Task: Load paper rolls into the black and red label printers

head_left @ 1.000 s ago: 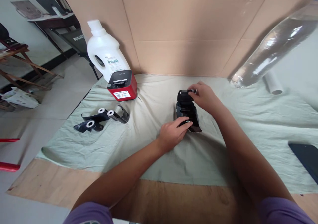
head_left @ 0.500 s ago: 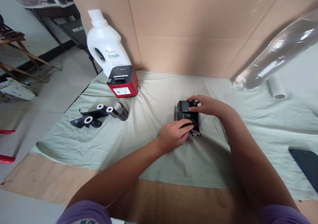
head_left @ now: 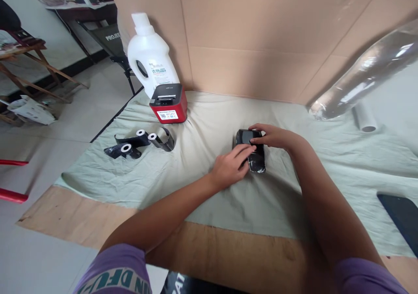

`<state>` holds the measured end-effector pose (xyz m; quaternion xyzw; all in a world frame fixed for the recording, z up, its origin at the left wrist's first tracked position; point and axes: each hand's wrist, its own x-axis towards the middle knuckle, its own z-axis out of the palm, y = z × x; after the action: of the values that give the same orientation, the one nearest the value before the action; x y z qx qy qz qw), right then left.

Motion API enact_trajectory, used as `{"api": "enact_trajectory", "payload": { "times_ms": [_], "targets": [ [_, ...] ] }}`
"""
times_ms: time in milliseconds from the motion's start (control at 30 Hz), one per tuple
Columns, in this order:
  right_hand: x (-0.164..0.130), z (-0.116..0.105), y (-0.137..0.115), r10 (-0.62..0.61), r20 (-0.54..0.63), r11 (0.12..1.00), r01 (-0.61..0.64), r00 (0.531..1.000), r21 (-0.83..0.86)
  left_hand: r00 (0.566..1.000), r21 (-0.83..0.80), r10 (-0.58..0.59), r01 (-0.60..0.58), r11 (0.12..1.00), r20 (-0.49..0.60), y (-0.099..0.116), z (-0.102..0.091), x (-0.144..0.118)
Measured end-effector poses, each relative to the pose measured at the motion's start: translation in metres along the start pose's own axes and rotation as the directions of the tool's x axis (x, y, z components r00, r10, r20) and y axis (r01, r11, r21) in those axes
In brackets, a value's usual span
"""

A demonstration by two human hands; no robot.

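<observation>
Both hands, the left hand (head_left: 232, 165) and right hand (head_left: 273, 137), press flat on the small black printer (head_left: 252, 152), its lid down, while three rolls (head_left: 139, 141) lie unused nearby.

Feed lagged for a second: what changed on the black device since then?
The black device's lid, raised a second ago, is now down flat. The right hand came down with it and rests on top; the left hand stays at its near side. Red printer, bottle and ribbon rolls unmoved.
</observation>
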<state>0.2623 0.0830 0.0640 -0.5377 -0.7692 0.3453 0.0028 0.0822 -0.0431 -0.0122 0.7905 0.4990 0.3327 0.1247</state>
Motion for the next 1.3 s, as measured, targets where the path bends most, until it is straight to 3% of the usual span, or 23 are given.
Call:
{"api": "enact_trajectory", "payload": {
  "times_ms": [100, 200, 433, 633, 800, 1000, 1300],
  "targets": [
    [-0.002, 0.000, -0.001, 0.011, 0.014, 1.000, -0.011, 1.000, 0.023, 0.981, -0.033, -0.183, 0.186, 0.982, 0.062, 0.002, -0.007, 0.003],
    [-0.004, -0.001, -0.001, 0.030, 0.022, 0.998, -0.031, 0.999, 0.050, 0.962, -0.006, -0.246, 0.248, 0.969, 0.119, 0.004, -0.011, 0.006],
    [-0.007, -0.006, 0.000, 0.019, 0.034, 0.998, -0.021, 0.999, 0.059, 0.959, 0.016, -0.250, 0.250, 0.968, 0.130, 0.004, -0.012, 0.007],
    [-0.006, 0.000, -0.006, 0.054, 0.007, 0.999, -0.054, 0.999, 0.001, 0.946, 0.166, -0.288, 0.263, 0.950, 0.151, 0.008, -0.012, 0.010],
    [-0.008, 0.002, -0.001, 0.038, 0.014, 0.998, -0.039, 0.999, 0.047, 0.955, 0.217, -0.260, 0.225, 0.950, 0.145, 0.008, -0.012, 0.008],
    [-0.011, 0.004, 0.015, -0.023, 0.043, 0.976, 0.014, 0.999, 0.216, 0.965, 0.210, -0.227, 0.196, 0.958, 0.133, 0.006, -0.012, 0.005],
    [0.000, 0.010, 0.056, -0.175, 0.048, 0.857, 0.128, 0.983, 0.499, 0.972, 0.122, -0.197, 0.182, 0.976, 0.125, 0.004, -0.013, 0.004]
  ]
}}
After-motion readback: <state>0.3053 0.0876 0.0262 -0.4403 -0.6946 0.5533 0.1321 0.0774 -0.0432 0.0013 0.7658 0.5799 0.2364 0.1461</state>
